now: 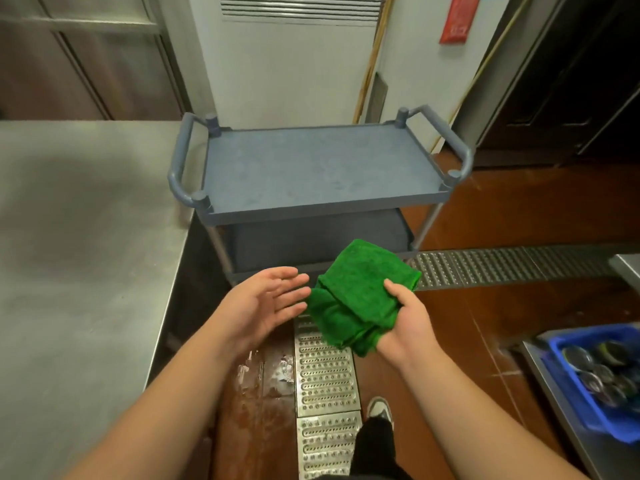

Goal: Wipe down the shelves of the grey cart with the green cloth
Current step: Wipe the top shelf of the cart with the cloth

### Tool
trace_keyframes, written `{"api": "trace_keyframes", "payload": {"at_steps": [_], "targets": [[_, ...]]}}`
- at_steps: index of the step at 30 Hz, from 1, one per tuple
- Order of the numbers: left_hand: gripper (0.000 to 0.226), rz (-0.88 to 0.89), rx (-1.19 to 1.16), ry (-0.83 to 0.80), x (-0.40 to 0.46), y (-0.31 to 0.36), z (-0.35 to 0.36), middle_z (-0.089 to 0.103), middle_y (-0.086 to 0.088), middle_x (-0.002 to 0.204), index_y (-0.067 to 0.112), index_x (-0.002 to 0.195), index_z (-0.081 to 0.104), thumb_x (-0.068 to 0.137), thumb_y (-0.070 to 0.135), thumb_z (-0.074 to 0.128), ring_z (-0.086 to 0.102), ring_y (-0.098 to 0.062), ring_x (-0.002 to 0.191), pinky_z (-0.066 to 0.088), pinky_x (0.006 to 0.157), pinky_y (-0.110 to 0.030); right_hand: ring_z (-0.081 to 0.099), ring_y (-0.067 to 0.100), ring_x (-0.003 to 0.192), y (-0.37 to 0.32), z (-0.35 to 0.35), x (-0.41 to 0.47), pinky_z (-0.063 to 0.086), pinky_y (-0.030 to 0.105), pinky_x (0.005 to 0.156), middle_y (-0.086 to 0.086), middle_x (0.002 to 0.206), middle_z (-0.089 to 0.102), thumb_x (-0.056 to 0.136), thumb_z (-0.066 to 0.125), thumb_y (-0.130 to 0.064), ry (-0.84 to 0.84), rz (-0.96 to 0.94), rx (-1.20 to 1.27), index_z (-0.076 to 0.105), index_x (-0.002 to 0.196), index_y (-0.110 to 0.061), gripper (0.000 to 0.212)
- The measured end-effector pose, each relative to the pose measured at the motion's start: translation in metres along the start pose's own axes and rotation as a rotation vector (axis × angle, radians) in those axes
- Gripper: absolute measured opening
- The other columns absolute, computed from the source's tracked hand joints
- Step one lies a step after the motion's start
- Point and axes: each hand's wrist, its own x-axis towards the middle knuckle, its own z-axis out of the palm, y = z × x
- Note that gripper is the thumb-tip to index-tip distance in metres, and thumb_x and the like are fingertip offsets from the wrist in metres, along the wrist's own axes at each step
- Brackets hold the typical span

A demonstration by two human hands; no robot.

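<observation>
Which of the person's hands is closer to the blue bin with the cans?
Right. The right hand, gripping the green cloth, is on the blue bin's side; the left hand, open, is farther away beyond the cloth.

The blue bin point(602, 382) ran off the right edge, its round contents too blurred to identify, and the grey cart point(322, 168) hid its own lowest shelf.

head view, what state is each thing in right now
cloth: folded, gripped in the right hand, off the cart
right hand: holds the cloth, thumb on top
left hand: open, fingers straight, beside the cloth
cart: upright, top shelf bare
bin: holds round metal items
</observation>
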Motion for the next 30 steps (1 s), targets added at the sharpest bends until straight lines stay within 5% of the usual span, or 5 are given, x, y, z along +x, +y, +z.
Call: {"api": "trace_keyframes", "payload": {"at_steps": [15,20,24,30], "targets": [[0.022,0.129,0.003,0.531,0.210,0.051,0.077,0.067,-0.010,0.094,0.006,0.101,0.062,0.094,-0.001,0.043,0.065,-0.026,0.092,0.053,0.078,-0.036,0.073,0.038,0.094,-0.191,0.008,0.206,0.060,0.054,0.072,0.022,0.114,0.071,0.095,0.041,-0.013,-0.054,0.182,-0.132,0.072,0.114,-0.001,0.038],[0.021,0.183,-0.029,0.598,0.233,0.079,0.046,0.068,-0.008,0.087,0.010,0.095,0.065,0.091,0.000,0.046,0.067,-0.022,0.081,0.053,0.072,-0.036,0.071,0.040,0.097,-0.192,0.043,0.256,0.056,0.060,0.080,0.024,0.117,0.069,0.092,0.042,-0.008,-0.107,0.260,-0.187,0.072,0.114,0.000,0.038],[0.021,0.240,-0.095,0.693,0.257,0.110,0.004,0.067,-0.008,0.083,0.010,0.092,0.061,0.090,-0.002,0.044,0.064,-0.020,0.074,0.052,0.072,-0.036,0.062,0.045,0.116,-0.176,0.085,0.300,0.041,0.067,0.102,0.026,0.128,0.063,0.082,0.046,-0.002,-0.157,0.263,-0.279,0.054,0.135,-0.002,0.054],[0.024,0.261,0.055,0.706,0.311,0.175,-0.068,0.066,-0.006,0.082,0.013,0.089,0.059,0.091,-0.003,0.041,0.064,-0.017,0.069,0.052,0.065,-0.031,0.066,0.043,0.109,-0.139,0.171,0.378,0.055,0.062,0.083,0.025,0.124,0.065,0.073,0.043,0.002,-0.176,0.208,-0.324,0.054,0.134,-0.002,0.062]]}}
